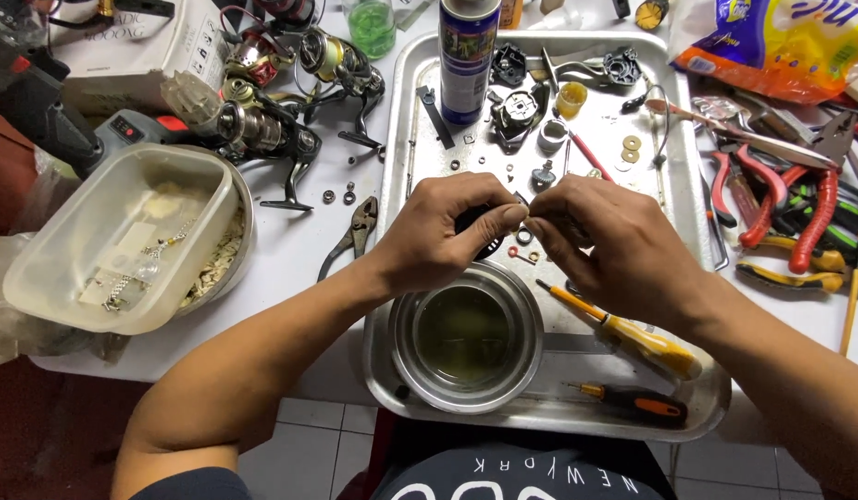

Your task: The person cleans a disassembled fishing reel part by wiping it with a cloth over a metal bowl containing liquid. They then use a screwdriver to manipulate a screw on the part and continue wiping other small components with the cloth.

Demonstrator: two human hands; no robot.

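both hands mid-frame over metal tray point(406, 111): left hand point(447, 236) grip closed on black reel part point(484, 243); right hand point(600, 243) fingertips pinched, contents unclear.

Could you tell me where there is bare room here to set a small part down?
Bare table lies between the plastic tub and the metal tray, around the pliers. The tray's upper half and the right-hand tool pile are crowded.

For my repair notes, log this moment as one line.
left hand: pinching black reel part | right hand: fingertips meeting it | below: metal bowl | on: steel tray
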